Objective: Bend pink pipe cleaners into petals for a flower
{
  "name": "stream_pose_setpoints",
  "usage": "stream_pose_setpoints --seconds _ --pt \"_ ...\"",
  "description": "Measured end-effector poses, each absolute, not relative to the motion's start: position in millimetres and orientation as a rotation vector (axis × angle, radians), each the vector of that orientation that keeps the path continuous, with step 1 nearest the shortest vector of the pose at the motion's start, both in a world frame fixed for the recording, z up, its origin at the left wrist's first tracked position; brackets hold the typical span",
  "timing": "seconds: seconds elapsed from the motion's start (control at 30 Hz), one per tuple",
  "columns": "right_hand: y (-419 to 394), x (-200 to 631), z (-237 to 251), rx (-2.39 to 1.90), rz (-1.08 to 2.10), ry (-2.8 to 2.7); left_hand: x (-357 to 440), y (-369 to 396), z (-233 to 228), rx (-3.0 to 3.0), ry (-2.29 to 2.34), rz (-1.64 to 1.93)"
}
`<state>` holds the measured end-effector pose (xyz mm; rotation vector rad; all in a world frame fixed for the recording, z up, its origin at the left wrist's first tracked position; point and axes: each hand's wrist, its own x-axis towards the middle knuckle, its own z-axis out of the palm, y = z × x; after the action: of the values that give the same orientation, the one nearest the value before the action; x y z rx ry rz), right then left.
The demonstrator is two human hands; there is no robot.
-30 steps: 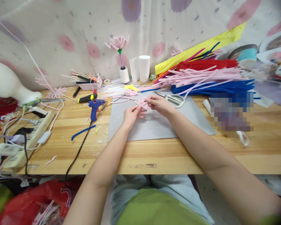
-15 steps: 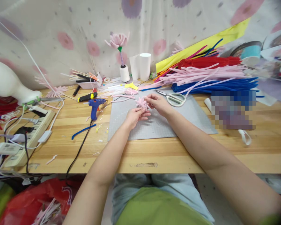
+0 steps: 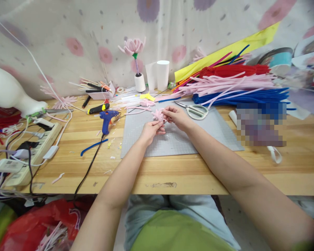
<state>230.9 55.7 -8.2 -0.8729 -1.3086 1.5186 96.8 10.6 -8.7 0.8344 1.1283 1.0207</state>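
Above the grey cutting mat (image 3: 178, 144), both hands hold a small pink pipe-cleaner flower (image 3: 157, 114). My left hand (image 3: 151, 131) pinches it from below and the left, with the lower fingers loosely extended. My right hand (image 3: 176, 116) grips its right side between thumb and fingertips. The flower's underside is hidden by the fingers. Scissors (image 3: 197, 111) with pale handles lie on the mat just beyond my right hand. Another pink pipe-cleaner piece (image 3: 147, 103) rests behind the flower, at the mat's far edge.
A blue glue gun (image 3: 106, 120) and a yellow-black utility knife (image 3: 98, 108) lie left of the mat. Bundled pink pipe cleaners (image 3: 225, 83) are piled at the back right. A finished pink flower (image 3: 133, 47) stands behind. A power strip (image 3: 39, 150) with cables occupies the left.
Both hands stay in nearly the same place around the flower, with only slight finger movement. The whole view has shifted very slightly; nothing else has visibly moved.
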Motion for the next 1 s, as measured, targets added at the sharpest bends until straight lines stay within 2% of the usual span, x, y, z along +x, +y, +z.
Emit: stream_pose_setpoints --seconds 0.17,0.37,0.5,1.0 --pt "53.5 232.5 -4.7 -0.852 1.602 -1.277 95.8 10.3 -8.9 0.845 1.125 0.973" --pt "55.1 244.8 -8.3 -0.658 1.947 -1.216 87.4 8.8 -9.3 0.848 0.977 0.751" --pt "57.6 247.1 -16.8 -0.549 2.062 -1.201 85.3 8.4 -8.0 0.814 0.928 0.685" --pt "58.4 239.6 -21.1 -0.647 1.935 -1.161 90.1 8.2 -13.1 0.821 0.951 0.755"
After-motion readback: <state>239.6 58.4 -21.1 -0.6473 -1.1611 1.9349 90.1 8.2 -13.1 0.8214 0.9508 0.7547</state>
